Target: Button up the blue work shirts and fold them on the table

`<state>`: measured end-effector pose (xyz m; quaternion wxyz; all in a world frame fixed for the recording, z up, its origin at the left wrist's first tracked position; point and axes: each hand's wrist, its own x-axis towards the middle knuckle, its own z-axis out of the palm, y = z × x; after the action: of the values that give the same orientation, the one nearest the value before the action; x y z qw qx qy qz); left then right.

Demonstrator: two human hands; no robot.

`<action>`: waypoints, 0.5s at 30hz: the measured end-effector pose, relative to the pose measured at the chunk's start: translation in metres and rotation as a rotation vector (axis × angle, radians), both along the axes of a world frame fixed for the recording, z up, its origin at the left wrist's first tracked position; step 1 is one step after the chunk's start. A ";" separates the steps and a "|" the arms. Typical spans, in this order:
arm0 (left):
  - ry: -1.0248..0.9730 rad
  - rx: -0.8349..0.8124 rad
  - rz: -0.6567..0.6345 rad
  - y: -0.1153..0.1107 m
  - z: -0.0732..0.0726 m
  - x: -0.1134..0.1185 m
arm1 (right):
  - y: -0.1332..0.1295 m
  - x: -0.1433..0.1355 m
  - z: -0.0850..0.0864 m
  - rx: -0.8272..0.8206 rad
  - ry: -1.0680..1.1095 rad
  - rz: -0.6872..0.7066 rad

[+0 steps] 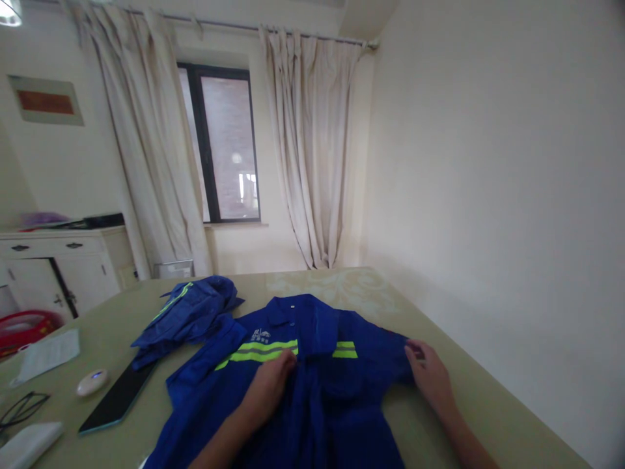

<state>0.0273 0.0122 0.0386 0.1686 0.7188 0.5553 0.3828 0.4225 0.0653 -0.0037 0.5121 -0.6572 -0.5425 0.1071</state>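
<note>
A blue work jacket (356, 384) with yellow-green reflective stripes lies spread on the table, its collar pointing away from me. White printing shows on its chest. My left hand (271, 384) is closed at the front opening, with its fingertips pinching the fabric near the stripe. At the right, my right hand (432, 374) has its fingers curled on the end of the short sleeve. The jacket's lower part runs out of view below. Beyond the other sleeve lies a second crumpled blue garment (195, 309) with a similar stripe.
On the left of the table (469, 365) are a dark tablet-like slab (117, 397), a white oval device (92, 383), eyeglasses (24, 409), a white box-like object (32, 443) and a paper sheet (49, 355). A wall borders the right side. A white cabinet (58, 260) stands behind left.
</note>
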 end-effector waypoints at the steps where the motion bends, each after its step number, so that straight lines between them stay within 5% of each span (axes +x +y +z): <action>1: -0.037 0.056 0.102 0.017 0.019 -0.013 | -0.001 0.004 -0.006 -0.032 0.009 -0.027; 6: -0.195 0.396 0.692 0.087 0.137 -0.082 | -0.002 0.004 -0.014 -0.075 -0.004 0.015; 9: -0.208 0.588 0.897 0.093 0.174 -0.116 | 0.001 0.001 -0.014 -0.081 -0.028 0.033; 12: 0.060 0.462 0.937 0.083 0.154 -0.149 | 0.004 0.000 -0.017 -0.100 -0.071 0.038; 15: 0.271 0.085 0.939 0.069 0.099 -0.174 | 0.005 0.000 -0.019 -0.121 -0.163 0.062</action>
<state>-0.1472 0.0815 0.1374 -0.1253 0.4402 0.8204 0.3427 0.4225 0.0705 -0.0228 0.4219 -0.6764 -0.5951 0.1017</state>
